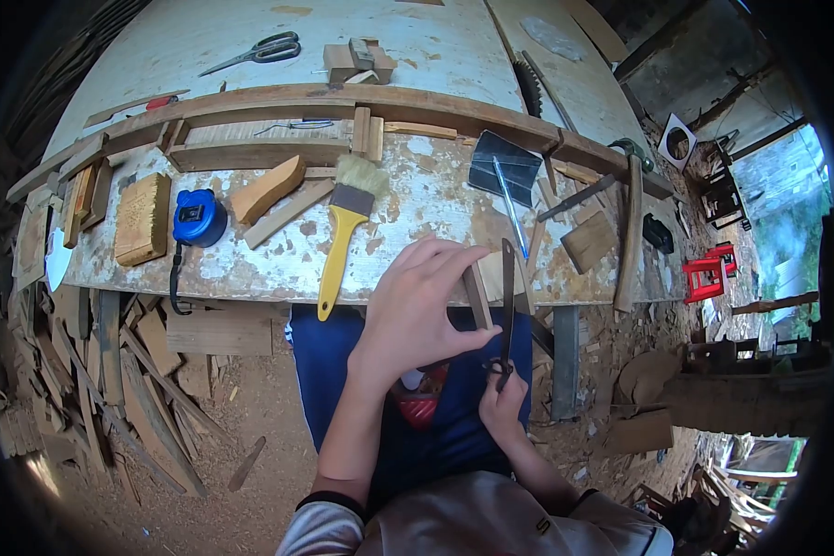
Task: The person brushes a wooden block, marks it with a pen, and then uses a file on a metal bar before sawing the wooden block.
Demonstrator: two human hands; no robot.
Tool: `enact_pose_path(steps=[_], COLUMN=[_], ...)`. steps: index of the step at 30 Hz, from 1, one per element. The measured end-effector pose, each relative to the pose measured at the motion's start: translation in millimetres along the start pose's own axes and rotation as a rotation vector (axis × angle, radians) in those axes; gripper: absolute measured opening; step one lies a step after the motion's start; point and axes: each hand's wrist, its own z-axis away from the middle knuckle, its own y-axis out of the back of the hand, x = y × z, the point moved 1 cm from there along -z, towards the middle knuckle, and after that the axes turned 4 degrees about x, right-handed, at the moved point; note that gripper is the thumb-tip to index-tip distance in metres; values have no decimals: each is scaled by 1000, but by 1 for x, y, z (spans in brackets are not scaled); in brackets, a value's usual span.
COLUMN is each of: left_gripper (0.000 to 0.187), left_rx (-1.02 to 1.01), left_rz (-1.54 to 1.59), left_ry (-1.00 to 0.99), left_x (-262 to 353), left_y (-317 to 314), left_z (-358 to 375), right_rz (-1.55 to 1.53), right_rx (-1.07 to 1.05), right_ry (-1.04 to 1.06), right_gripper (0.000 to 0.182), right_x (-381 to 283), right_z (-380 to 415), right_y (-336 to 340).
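Observation:
My left hand (415,301) grips a small wooden block (479,295) at the bench's front edge, thumb on the near end and fingers over the far end. In my right hand (503,408) is a narrow, dark-bladed hand saw (508,301), held upright by its dark handle. The blade stands just right of the block and overlaps a pale wood piece behind it. Left of my left hand lies a brush (345,227) with a yellow handle and pale bristles. Beyond the saw's tip, a pen-like blue and silver tool (510,204) rests partly on a dark sheet (505,169).
A long wooden rail (417,100) crosses the paint-stained workbench (417,199). A blue tape measure (199,218), wood blocks (143,220) and scissors (255,53) lie about. A hammer (631,232) is at the right, a red stool (709,272) beyond. Scrap wood (148,408) covers the floor at left.

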Motion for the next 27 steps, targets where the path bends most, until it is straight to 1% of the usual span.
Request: enact_pose_path(steps=[1, 4, 7, 13, 16, 19, 24, 27], left_gripper=[81, 81, 82, 84, 85, 86, 86, 86], left_rx=[0, -3, -8, -6, 2, 4, -1, 6], left_rz=[1, 11, 10, 32, 35, 57, 46, 67], left_ry=[4, 10, 7, 5, 7, 7, -25, -21], left_x=[0, 0, -1, -3, -3, -3, -3, -4], left_y=[1, -1, 0, -2, -1, -4, -2, -3], left_z=[0, 0, 1, 3, 2, 4, 3, 3], right_rz=[4, -14, -9, 10, 52, 22, 11, 25], right_rx=[-7, 33, 20, 0, -69, -34, -64, -90], right_ry=[-22, 55, -12, 13, -99, 6, -22, -35], right_gripper=[8, 8, 8, 8, 7, 6, 5, 5], right_x=[-2, -4, -7, -4, 2, -2, 6, -3], right_z=[1, -3, 4, 3, 9, 1, 9, 0], right_y=[1, -1, 2, 1, 4, 3, 0, 4])
